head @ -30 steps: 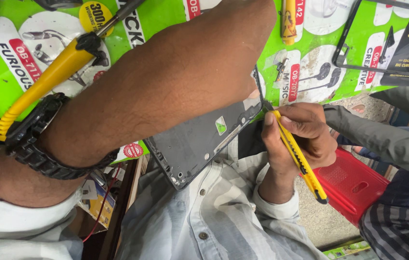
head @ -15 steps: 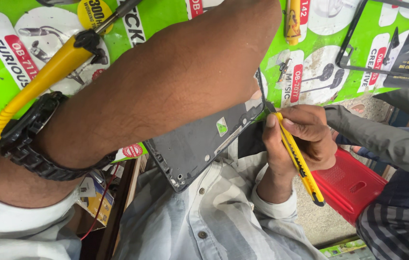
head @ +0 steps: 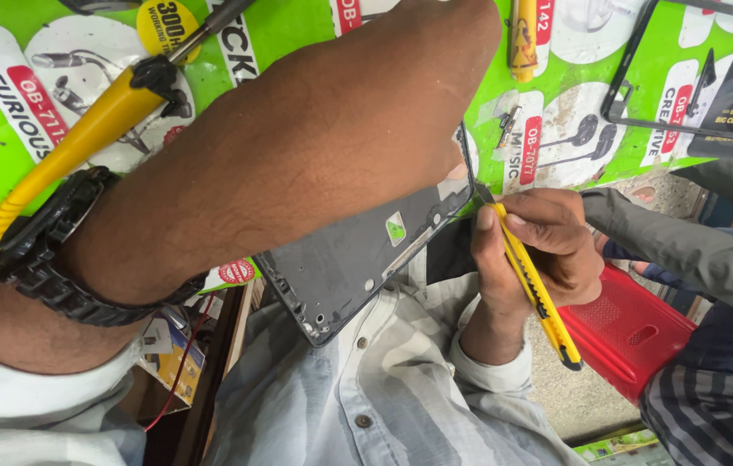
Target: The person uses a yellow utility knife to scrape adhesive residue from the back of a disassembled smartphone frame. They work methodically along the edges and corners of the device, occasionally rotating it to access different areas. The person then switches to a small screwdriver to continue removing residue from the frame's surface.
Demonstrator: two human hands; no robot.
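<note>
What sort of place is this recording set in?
Probably a phone repair stall: a bare dark phone frame, a yellow utility knife in the right hand, and a yellow-handled screwdriver on a green printed counter.

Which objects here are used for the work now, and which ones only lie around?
In use:
- dark grey phone frame, gripped by the left hand, mostly hidden behind its forearm
- yellow utility knife in the right hand, tip at the frame's edge

Lying about:
- yellow-handled screwdriver
- black rectangular bezel
- red plastic stool
- green printed mat
</note>
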